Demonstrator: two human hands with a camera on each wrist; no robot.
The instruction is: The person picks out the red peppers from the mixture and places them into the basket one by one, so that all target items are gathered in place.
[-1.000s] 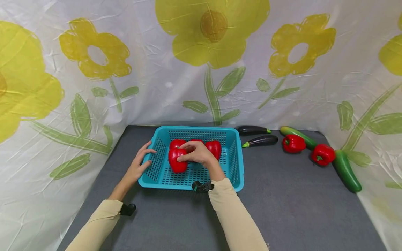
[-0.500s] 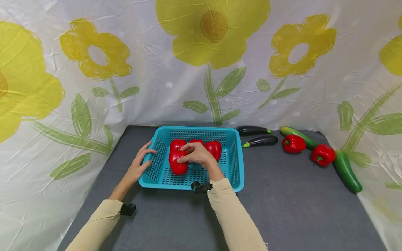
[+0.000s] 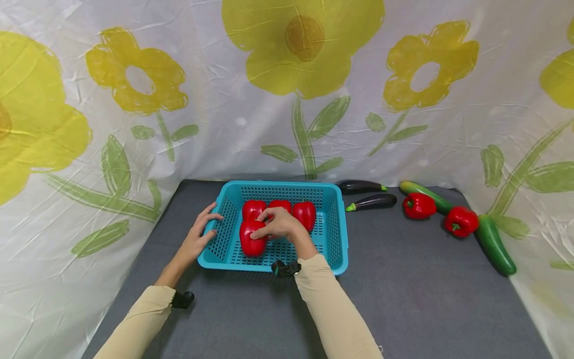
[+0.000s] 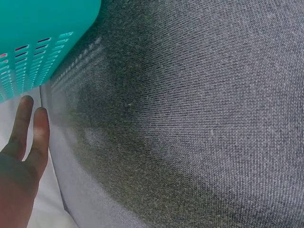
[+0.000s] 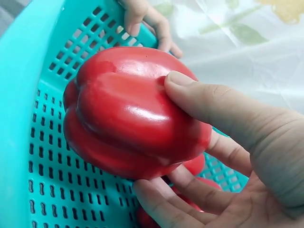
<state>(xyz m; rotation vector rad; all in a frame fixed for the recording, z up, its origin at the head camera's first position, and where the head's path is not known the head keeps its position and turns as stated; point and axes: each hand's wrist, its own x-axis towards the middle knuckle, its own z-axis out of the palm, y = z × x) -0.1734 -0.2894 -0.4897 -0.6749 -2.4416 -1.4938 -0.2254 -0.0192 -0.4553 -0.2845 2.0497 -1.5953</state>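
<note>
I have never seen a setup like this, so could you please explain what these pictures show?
There is no machine: a person works with bare hands. The wide picture comes from a camera on the head; the two close ones come from cameras on the wrists. The right hand holds a red bell pepper at the blue basket, where three other peppers sit. The left hand rests at the basket's rim. On the dark table, to the right, lie two eggplants, two loose peppers and two long green vegetables.
</note>
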